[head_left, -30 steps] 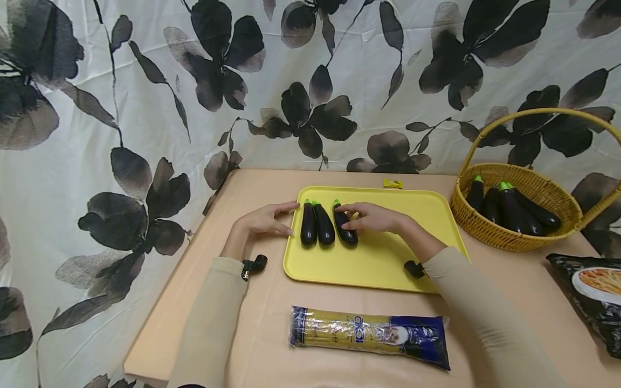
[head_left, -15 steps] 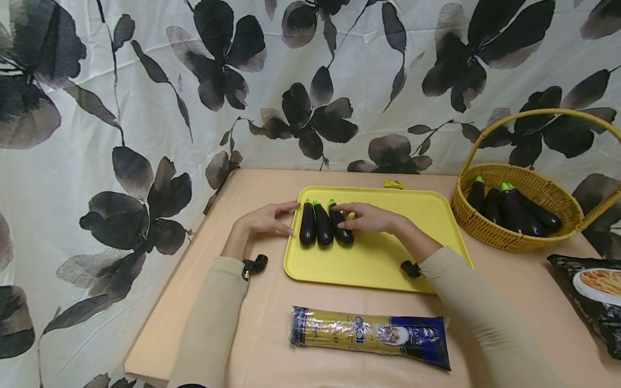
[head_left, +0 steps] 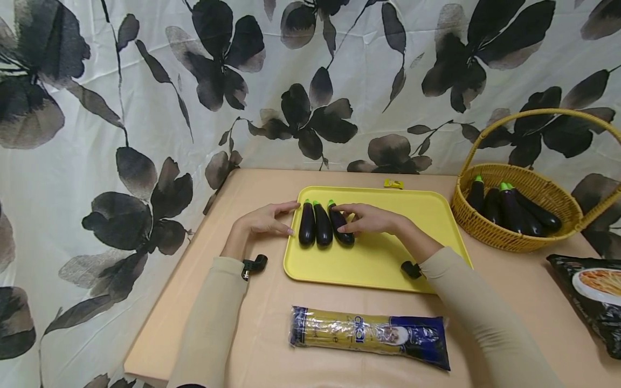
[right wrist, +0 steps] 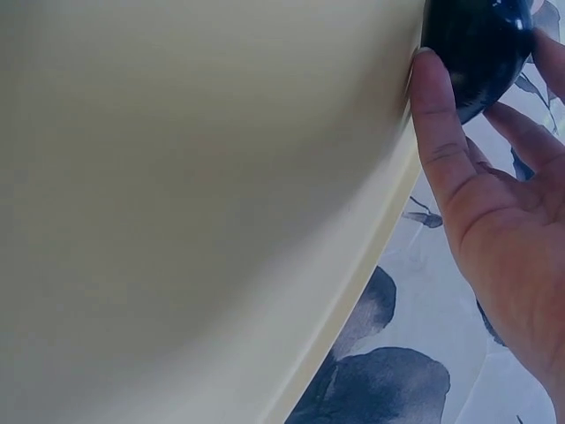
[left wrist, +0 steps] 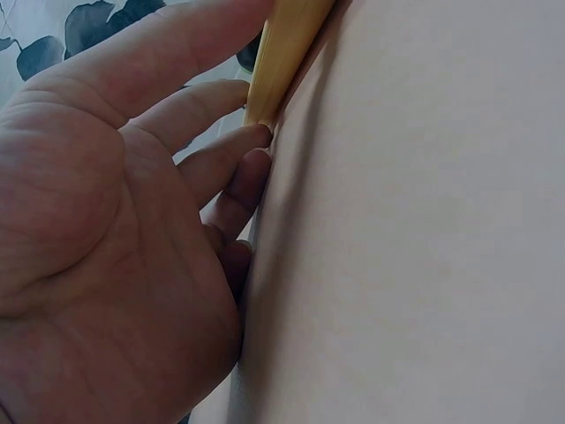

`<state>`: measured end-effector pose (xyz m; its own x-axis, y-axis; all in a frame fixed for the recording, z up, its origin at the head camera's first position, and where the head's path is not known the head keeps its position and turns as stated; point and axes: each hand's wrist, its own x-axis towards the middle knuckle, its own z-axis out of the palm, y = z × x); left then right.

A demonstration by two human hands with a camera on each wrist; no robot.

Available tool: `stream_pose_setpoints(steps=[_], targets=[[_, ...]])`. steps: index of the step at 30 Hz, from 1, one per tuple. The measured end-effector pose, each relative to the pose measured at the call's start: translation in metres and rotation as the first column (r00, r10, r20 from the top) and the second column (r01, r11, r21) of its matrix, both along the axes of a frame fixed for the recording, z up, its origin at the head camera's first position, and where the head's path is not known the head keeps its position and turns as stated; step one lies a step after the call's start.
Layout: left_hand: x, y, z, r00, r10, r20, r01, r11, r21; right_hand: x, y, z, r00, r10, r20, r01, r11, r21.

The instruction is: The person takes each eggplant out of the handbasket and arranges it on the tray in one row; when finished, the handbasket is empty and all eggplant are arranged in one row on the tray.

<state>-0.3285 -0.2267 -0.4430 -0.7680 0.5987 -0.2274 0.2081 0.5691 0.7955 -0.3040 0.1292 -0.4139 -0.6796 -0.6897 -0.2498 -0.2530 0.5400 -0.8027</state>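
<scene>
Three glossy dark eggplants with green tips lie side by side on the yellow tray [head_left: 378, 264], near its left end: a left one [head_left: 307, 225], a middle one [head_left: 323, 226] and a right one [head_left: 341, 229]. My right hand [head_left: 373, 219] holds the right eggplant, thumb on the near side and fingers over its upper part. In the right wrist view the eggplant [right wrist: 477, 53] sits between thumb and fingers. My left hand [head_left: 262, 220] rests beside the tray's left edge, fingers relaxed, fingertips right at the rim [left wrist: 291, 53] in the left wrist view.
A wicker basket [head_left: 485, 237] with several eggplants stands to the right. In front of the tray lies a spaghetti package [head_left: 368, 334]. A black food bag [head_left: 589, 302] is at the far right, and a small yellow packet [head_left: 393, 184] lies behind the tray.
The right eggplant has moved left, up close to the middle one, with my right hand on it. Its thumb has since shifted slightly. My left hand has stayed put.
</scene>
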Motion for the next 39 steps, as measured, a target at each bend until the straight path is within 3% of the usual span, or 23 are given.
stream_pose_setpoints(steps=[17, 25, 31, 39], targets=[[0.000, -0.001, 0.000, 1.000, -0.012, -0.007, 0.012, 1.000, 0.017, 0.004, 0.000, -0.001, 1.000, -0.012, 0.005, 0.012, 1.000, 0.005], [0.001, -0.002, -0.002, 1.000, -0.016, -0.012, 0.016, 1.000, 0.004, 0.006, 0.010, 0.000, 0.999, -0.054, 0.011, 0.054, 0.998, -0.016], [-0.001, -0.002, -0.002, 1.000, -0.022, -0.008, 0.022, 1.000, -0.007, 0.015, 0.026, 0.013, 0.990, -0.097, -0.101, 0.092, 0.994, -0.052], [-0.001, -0.004, 0.000, 1.000, -0.021, -0.018, 0.021, 1.000, -0.005, 0.034, 0.053, 0.040, 0.954, -0.179, -0.242, 0.153, 0.981, -0.121]])
